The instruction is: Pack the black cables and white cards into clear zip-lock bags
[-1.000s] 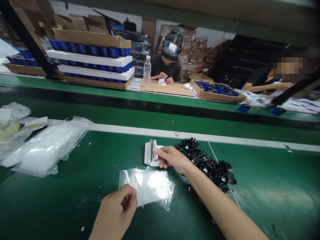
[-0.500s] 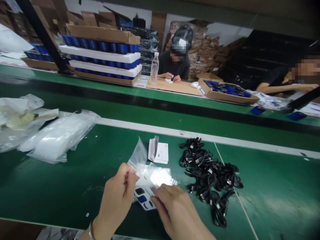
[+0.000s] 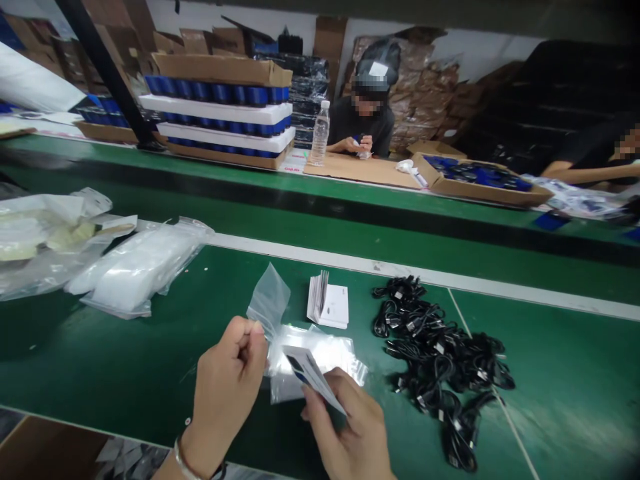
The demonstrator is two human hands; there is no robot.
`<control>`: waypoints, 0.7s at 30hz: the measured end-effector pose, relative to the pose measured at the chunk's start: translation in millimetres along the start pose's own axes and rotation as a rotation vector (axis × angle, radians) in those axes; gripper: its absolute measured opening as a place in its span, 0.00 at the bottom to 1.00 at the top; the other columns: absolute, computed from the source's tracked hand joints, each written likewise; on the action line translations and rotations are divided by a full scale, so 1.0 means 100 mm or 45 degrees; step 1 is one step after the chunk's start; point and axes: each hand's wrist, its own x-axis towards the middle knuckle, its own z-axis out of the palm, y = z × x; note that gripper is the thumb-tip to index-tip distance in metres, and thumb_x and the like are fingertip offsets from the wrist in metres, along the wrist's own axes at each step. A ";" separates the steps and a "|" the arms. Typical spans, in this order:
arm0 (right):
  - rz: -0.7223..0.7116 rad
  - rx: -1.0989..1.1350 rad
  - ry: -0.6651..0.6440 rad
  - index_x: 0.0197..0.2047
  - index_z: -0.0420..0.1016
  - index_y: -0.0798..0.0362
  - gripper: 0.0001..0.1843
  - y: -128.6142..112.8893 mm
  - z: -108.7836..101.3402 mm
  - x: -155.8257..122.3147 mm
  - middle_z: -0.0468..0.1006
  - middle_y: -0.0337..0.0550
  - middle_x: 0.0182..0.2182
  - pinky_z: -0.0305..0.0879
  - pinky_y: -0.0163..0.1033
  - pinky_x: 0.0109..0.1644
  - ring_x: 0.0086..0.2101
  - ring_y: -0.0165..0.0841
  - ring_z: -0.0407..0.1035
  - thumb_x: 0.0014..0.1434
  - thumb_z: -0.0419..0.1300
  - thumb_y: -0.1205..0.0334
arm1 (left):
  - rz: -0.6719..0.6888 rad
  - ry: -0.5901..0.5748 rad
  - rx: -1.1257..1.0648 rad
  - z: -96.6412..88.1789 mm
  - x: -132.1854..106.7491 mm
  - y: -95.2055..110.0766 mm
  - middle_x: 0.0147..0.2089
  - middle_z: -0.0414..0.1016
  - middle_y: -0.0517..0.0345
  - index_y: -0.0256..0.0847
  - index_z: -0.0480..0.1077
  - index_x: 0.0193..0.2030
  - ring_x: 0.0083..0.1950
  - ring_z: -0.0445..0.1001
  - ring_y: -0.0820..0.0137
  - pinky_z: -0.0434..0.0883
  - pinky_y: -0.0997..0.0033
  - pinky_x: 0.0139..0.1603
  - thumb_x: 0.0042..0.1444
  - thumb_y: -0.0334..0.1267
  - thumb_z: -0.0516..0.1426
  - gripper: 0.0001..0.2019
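Observation:
My left hand (image 3: 233, 367) is closed, pinching a clear plastic bag (image 3: 270, 297) by its edge, with the bag's film standing up above the fingers. Between the thumb and fingers of my right hand (image 3: 347, 420) is a white card (image 3: 313, 373) with dark and blue printed shapes, tilted and partly hidden by the fingers. Beneath and behind both hands lies a pile of clear plastic bags (image 3: 330, 350) on the green tabletop. Just past the pile is a stack of white booklets (image 3: 336, 307), some standing on edge.
Bundled black USB cables (image 3: 435, 353) lie heaped to the right. Packs of clear bags (image 3: 145, 263) sit at left. Across the bench a co-worker (image 3: 370, 113) handles something small, near a water bottle (image 3: 320, 133), stacked trays of blue items (image 3: 220, 93) and an open carton (image 3: 480, 187).
My right hand has turned the card up from lying nearly flat, drawing it away from the left hand. My left hand still pinches the bag. The whole view has shifted slightly.

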 end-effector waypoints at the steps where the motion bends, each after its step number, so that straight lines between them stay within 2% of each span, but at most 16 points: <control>1: -0.205 -0.132 0.067 0.31 0.71 0.54 0.08 0.01 -0.05 0.02 0.73 0.42 0.22 0.65 0.33 0.28 0.24 0.31 0.70 0.59 0.53 0.68 | 0.020 -0.002 0.012 0.00 -0.01 0.00 0.14 0.61 0.71 0.44 0.58 0.24 0.15 0.64 0.76 0.59 0.80 0.18 0.59 0.40 0.48 0.12; 3: -0.491 -0.320 0.109 0.40 0.71 0.54 0.09 0.04 -0.10 0.04 0.75 0.43 0.25 0.65 0.34 0.28 0.25 0.32 0.70 0.59 0.52 0.71 | 0.088 -0.010 0.026 0.00 -0.03 0.01 0.15 0.63 0.70 0.44 0.60 0.24 0.15 0.65 0.76 0.59 0.80 0.17 0.59 0.40 0.48 0.12; 4: -0.557 -0.399 0.098 0.43 0.70 0.55 0.10 0.06 -0.10 0.05 0.75 0.43 0.26 0.65 0.34 0.27 0.24 0.32 0.70 0.59 0.51 0.71 | 0.135 -0.010 0.037 0.01 -0.04 0.02 0.15 0.65 0.69 0.44 0.61 0.25 0.15 0.66 0.76 0.59 0.81 0.17 0.59 0.40 0.48 0.11; 6: -0.575 -0.537 0.040 0.43 0.70 0.56 0.11 0.08 -0.08 0.05 0.74 0.43 0.24 0.62 0.34 0.24 0.21 0.32 0.68 0.60 0.49 0.70 | 0.263 0.003 0.099 0.03 -0.08 0.04 0.15 0.66 0.69 0.43 0.62 0.28 0.14 0.67 0.77 0.60 0.81 0.16 0.60 0.37 0.47 0.10; 9: -0.405 -0.694 -0.035 0.36 0.69 0.54 0.12 0.08 -0.06 0.07 0.72 0.41 0.21 0.56 0.35 0.20 0.17 0.33 0.65 0.58 0.46 0.72 | 0.477 0.001 0.249 0.09 -0.16 0.07 0.14 0.63 0.70 0.43 0.61 0.26 0.13 0.65 0.76 0.58 0.79 0.16 0.60 0.34 0.47 0.11; 12: -0.170 -0.715 -0.190 0.29 0.67 0.53 0.11 0.01 -0.13 0.10 0.73 0.41 0.20 0.53 0.35 0.20 0.17 0.33 0.67 0.55 0.46 0.73 | 0.662 -0.134 0.291 0.15 -0.24 0.11 0.16 0.64 0.68 0.43 0.61 0.26 0.15 0.67 0.75 0.60 0.76 0.18 0.61 0.33 0.46 0.13; 14: -0.050 -0.627 -0.318 0.28 0.65 0.53 0.09 -0.05 -0.22 0.14 0.73 0.42 0.22 0.55 0.35 0.21 0.19 0.34 0.69 0.55 0.47 0.73 | 0.744 -0.229 0.257 0.16 -0.28 0.13 0.19 0.67 0.66 0.43 0.62 0.27 0.18 0.70 0.74 0.63 0.76 0.20 0.62 0.32 0.44 0.13; 17: -0.001 -0.386 -0.457 0.29 0.66 0.53 0.10 -0.12 -0.36 0.19 0.74 0.43 0.25 0.59 0.33 0.25 0.23 0.32 0.70 0.57 0.47 0.72 | 0.752 -0.296 0.206 0.14 -0.29 0.15 0.25 0.69 0.62 0.43 0.62 0.29 0.23 0.72 0.72 0.66 0.75 0.22 0.61 0.31 0.44 0.11; 19: 0.018 -0.268 -0.457 0.28 0.67 0.53 0.11 -0.12 -0.42 0.20 0.73 0.41 0.25 0.60 0.33 0.27 0.24 0.31 0.69 0.59 0.48 0.70 | 0.725 -0.332 0.185 0.10 -0.29 0.16 0.28 0.67 0.60 0.43 0.63 0.31 0.25 0.72 0.72 0.66 0.76 0.22 0.60 0.31 0.45 0.10; 21: 0.078 -0.209 -0.300 0.29 0.68 0.52 0.09 -0.09 -0.43 0.20 0.72 0.40 0.25 0.61 0.33 0.28 0.24 0.30 0.68 0.59 0.50 0.69 | 0.713 -0.383 0.136 0.07 -0.29 0.17 0.30 0.65 0.59 0.43 0.63 0.32 0.25 0.70 0.73 0.67 0.76 0.23 0.59 0.30 0.46 0.09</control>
